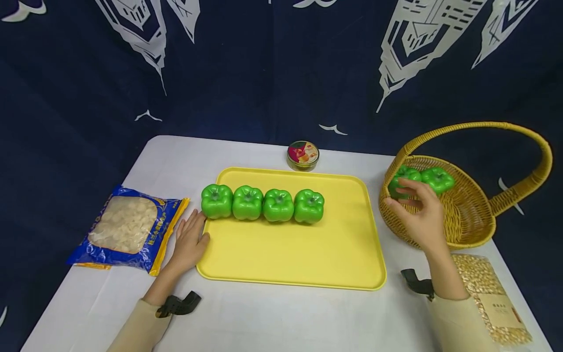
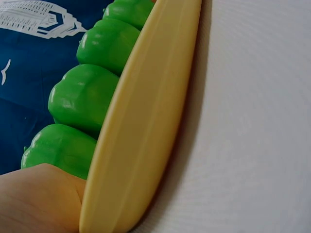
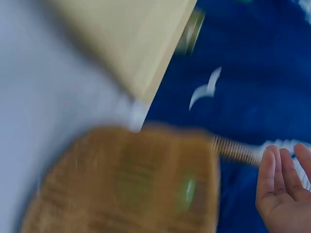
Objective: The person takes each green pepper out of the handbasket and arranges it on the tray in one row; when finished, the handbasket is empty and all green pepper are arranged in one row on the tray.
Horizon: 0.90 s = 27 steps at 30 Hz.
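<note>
Several green bell peppers (image 1: 278, 205) stand in a row on the yellow tray (image 1: 290, 254). My left hand (image 1: 190, 242) rests at the tray's left rim, its fingertips close to the leftmost bell pepper (image 1: 217, 201); whether they touch it I cannot tell. In the left wrist view, part of that hand (image 2: 41, 199) shows beside the tray's side wall (image 2: 141, 116). Over the left side of the wicker basket (image 1: 472, 234) is my right hand (image 1: 420, 215), with nothing held. Its fingers look extended in the right wrist view. Behind it, green bell peppers (image 1: 437, 180) lie in the basket, partly hidden.
A blue and yellow bag (image 1: 125, 225) of pale pieces lies left of the tray. Behind the tray stands a round tin (image 1: 303, 155). A clear pack of yellow kernels (image 1: 492, 298) lies in front of the basket, whose tall handle (image 1: 484, 126) arches above it.
</note>
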Motion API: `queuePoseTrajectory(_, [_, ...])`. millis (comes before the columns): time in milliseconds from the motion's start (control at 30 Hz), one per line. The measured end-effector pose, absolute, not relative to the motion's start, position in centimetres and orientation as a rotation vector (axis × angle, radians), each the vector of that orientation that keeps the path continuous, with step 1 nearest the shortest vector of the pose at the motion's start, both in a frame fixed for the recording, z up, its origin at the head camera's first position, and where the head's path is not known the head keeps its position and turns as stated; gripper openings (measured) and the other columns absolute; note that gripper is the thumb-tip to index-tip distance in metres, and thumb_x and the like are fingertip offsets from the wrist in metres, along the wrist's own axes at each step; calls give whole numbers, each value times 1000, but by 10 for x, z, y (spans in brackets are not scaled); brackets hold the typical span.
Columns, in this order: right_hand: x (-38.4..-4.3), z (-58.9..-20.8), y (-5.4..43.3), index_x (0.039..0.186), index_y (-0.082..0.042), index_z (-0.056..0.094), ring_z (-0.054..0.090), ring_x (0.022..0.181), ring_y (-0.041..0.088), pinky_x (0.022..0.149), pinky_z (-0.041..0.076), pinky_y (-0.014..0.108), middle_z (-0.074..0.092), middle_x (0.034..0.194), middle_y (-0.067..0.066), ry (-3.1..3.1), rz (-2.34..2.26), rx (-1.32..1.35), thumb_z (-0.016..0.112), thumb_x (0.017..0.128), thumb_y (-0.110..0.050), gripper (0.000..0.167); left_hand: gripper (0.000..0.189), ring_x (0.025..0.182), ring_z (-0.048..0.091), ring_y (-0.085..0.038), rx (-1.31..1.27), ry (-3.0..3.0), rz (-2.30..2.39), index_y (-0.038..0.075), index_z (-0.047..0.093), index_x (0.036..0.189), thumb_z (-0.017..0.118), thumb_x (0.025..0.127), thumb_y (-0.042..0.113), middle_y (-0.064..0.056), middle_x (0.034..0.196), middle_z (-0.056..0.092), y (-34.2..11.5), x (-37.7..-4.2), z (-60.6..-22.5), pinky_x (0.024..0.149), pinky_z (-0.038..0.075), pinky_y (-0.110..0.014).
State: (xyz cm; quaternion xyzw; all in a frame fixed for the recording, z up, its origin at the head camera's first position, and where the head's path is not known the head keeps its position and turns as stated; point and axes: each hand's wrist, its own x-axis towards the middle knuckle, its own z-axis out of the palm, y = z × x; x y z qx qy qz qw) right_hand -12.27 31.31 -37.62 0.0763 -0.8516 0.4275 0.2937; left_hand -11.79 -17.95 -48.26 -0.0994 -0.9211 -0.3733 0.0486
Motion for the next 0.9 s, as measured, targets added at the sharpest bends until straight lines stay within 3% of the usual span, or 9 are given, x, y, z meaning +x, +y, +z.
queuePoseTrajectory(100, [-122,-368,341,127,0,62,56,98,-9,77,45,2,52,109,-25,-2279,1070,-44,79,76,2,54,56,148,13,-44,-298,-2812,-1142,-9,34,146,46,91,-2,-30,153,32,-180,-117,-482,117,-2,-59])
queuePoseTrajectory(233, [-123,-358,373,135,-11,59,48,102,-12,78,42,2,44,110,-29,-2271,1019,-304,78,82,-11,56,57,149,12,-43,-294,-2820,-1139,-8,34,147,46,92,-1,-29,153,32,-180,-117,-482,118,-3,-58])
queuePoseTrajectory(533, [-138,-361,411,145,-28,45,44,124,0,96,42,11,39,145,-13,-2257,1136,-603,73,86,-23,65,56,148,14,-45,-306,-2808,-1135,-8,35,146,46,91,-1,-30,153,33,-179,-117,-482,117,-2,-59])
queuePoseTrajectory(733, [-151,-374,422,149,-30,38,44,125,5,98,41,18,36,148,-9,-2309,1122,-711,71,87,-32,70,57,148,12,-45,-307,-2809,-1144,-8,35,146,46,91,-2,-30,153,32,-180,-117,-483,117,-2,-59])
queuePoseTrajectory(900, [-160,-381,425,150,-31,35,36,137,13,108,39,25,33,152,-7,-2322,1154,-741,71,87,-33,73,57,148,12,-45,-308,-2811,-1142,-8,34,147,46,91,-2,-30,153,32,-180,-117,-482,117,-2,-59])
